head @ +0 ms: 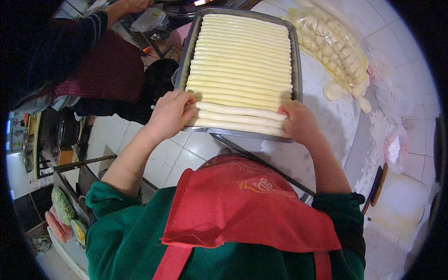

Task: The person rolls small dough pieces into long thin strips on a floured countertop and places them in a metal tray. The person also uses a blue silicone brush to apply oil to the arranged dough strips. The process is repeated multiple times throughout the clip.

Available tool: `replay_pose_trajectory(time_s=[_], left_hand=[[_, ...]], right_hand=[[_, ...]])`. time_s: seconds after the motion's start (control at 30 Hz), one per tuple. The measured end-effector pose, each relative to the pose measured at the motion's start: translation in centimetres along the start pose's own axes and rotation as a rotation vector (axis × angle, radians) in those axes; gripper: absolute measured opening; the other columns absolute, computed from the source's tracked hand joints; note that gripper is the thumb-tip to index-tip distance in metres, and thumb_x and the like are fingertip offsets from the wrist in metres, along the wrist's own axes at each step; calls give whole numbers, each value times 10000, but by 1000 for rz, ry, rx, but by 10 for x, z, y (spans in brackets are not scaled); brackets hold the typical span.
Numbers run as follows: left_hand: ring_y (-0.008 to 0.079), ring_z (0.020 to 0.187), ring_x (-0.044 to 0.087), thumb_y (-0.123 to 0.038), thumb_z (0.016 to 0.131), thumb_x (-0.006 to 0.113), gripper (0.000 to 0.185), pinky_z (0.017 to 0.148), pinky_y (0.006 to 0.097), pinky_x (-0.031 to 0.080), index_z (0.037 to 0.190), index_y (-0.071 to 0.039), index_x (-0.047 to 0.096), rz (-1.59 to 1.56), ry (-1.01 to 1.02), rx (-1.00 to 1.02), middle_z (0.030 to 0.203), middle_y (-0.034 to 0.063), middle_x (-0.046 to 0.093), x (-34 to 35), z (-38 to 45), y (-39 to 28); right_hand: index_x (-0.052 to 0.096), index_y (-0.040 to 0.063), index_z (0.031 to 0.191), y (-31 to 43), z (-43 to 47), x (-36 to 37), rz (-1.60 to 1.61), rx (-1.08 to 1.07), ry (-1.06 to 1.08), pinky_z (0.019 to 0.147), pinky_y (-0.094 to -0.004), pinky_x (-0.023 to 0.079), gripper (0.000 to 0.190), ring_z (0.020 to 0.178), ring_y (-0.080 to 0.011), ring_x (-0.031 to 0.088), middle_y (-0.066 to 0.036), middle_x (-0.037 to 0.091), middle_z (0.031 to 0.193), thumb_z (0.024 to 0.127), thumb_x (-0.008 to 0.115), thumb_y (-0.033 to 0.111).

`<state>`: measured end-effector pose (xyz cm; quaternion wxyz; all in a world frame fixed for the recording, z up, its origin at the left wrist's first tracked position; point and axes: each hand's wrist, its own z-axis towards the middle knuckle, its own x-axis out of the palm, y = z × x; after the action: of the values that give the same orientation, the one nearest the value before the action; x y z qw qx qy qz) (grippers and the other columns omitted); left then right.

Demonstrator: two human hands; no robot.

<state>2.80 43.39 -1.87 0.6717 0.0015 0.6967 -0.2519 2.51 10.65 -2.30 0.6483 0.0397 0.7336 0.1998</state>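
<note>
A dark metal baking tray (296, 66) lies before me, filled with parallel ropes of dough (241, 59) running side to side. Most of them look yellowish and glossy; those nearest me are paler. My left hand (171, 113) has its thumb and fingers at the left end of a pale dough rope (238, 108) near the tray's front. At that rope's opposite end, the fingers of my right hand (299, 119) are curled around the tip. Both ends are partly hidden by my fingers.
On the white worktop (330, 115), oiled dough pieces (332, 45) lie under clear plastic at the right. A knife with a wooden handle (379, 185) rests beside a pale board (399, 206). Another person (101, 66) stands at the left near a stove. Vegetables (63, 206) sit lower left.
</note>
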Motion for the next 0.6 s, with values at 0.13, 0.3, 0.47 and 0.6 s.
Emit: replay_pose_trajectory(time_s=[0.13,0.3,0.47,0.6], left_hand=[[289,956,575,-204,787,647,259,846,426,424,1015,-84,625,-53,-70,83,968,104,623,5,12,-59],[276,1020,560,-190,830,623,314,934,454,384,1130,-99,606,-95,41,173,1090,79,606,28,7,-64],[287,980,581,-179,842,626,251,868,402,430,1074,-83,626,-60,-242,139,1025,98,630,38,-20,-5],[290,922,587,-209,832,637,207,804,387,432,1005,-95,647,-3,-155,107,975,76,639,34,-10,-14]], right_hand=[[617,98,867,43,5,10,-49,-298,-251,720,-442,470,124,842,-322,592,-134,609,893,758,564,123],[624,111,869,51,2,25,52,-243,-178,738,-454,456,102,837,-301,592,-105,621,890,815,553,161],[641,129,1032,18,-23,17,-88,-112,-153,825,-448,427,192,957,-283,569,-92,625,964,880,557,211],[625,134,1064,16,-27,16,-185,-165,-201,839,-446,415,214,948,-289,562,-78,623,979,879,568,224]])
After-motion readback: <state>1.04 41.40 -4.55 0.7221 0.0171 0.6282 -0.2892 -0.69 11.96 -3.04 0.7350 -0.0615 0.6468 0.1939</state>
